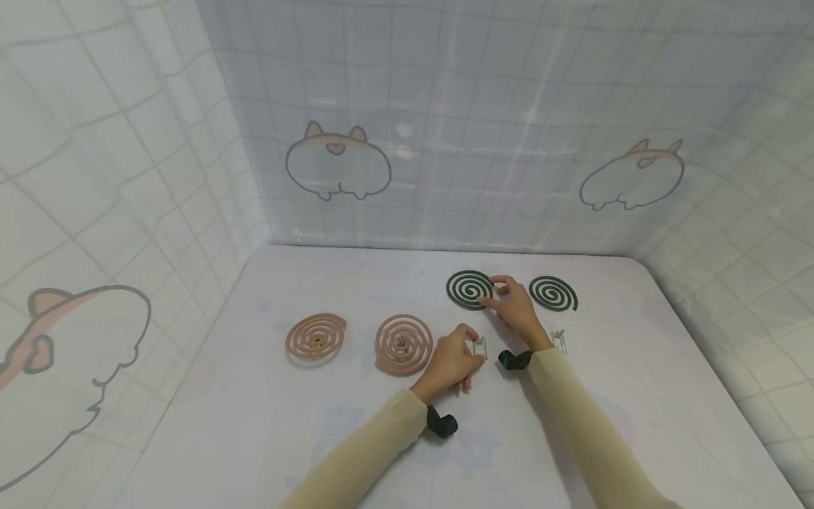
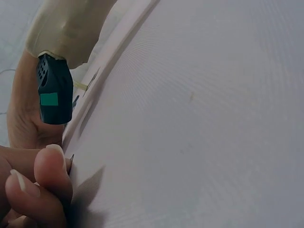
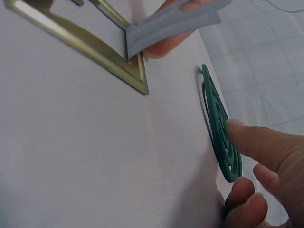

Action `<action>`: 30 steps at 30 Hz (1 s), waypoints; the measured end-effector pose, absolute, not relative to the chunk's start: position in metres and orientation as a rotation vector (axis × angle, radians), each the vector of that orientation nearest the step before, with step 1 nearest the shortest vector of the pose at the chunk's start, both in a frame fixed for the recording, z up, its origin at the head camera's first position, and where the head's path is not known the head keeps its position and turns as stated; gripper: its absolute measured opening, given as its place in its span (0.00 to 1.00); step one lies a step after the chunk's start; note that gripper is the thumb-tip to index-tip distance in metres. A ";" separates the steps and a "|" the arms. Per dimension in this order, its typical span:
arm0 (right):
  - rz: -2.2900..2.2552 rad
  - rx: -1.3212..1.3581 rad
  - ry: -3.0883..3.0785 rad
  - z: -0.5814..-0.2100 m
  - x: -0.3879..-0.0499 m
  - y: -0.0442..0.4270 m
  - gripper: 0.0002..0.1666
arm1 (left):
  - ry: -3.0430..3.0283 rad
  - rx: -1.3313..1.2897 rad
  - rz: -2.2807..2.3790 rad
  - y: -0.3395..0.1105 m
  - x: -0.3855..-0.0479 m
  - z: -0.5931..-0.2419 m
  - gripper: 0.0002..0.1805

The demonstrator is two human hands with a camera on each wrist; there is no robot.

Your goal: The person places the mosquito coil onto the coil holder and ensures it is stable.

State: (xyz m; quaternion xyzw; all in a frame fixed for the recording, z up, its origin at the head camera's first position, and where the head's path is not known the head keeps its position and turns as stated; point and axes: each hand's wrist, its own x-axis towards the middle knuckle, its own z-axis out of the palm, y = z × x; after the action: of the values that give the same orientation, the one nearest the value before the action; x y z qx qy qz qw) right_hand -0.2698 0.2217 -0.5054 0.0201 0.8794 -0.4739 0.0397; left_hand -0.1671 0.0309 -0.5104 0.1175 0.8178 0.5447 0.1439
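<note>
My left hand (image 1: 450, 359) pinches a small metal coil stand (image 1: 480, 348) on the table between thumb and index finger. In the right wrist view the stand (image 3: 95, 59) shows a flat brass-coloured frame, with a grey tab (image 3: 173, 27) bent up and fingers behind it. Beyond it my right hand (image 1: 516, 307) holds the right rim of a green mosquito coil (image 1: 468, 290) between thumb and fingers. That coil (image 3: 221, 126) appears edge-on in the right wrist view, just off the table or on it; I cannot tell which. The left wrist view mostly shows tabletop and curled left fingers (image 2: 50, 175).
A second green coil (image 1: 553, 293) lies to the right of my right hand, with another metal stand (image 1: 559, 341) nearer. Two brown coils (image 1: 316, 336) (image 1: 403, 344) sit at the left, with metal pieces at their centres. Patterned cloth walls (image 1: 445, 141) surround the white table (image 1: 254, 417).
</note>
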 end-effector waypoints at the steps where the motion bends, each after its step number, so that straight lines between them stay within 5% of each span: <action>1: -1.446 0.070 2.695 -0.506 -0.270 0.221 0.41 | 2.359 0.340 1.567 0.031 -0.167 -0.511 0.21; 30: -1.384 0.059 2.745 -0.501 -0.281 0.215 0.53 | 2.342 0.386 1.597 0.026 -0.167 -0.514 0.19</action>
State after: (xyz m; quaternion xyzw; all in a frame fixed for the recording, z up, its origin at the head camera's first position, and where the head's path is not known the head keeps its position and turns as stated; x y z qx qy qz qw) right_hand -0.2812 0.2150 -0.5006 0.0193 0.8922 -0.4499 0.0335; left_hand -0.1666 0.0257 -0.5140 0.1335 0.8106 0.5527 0.1400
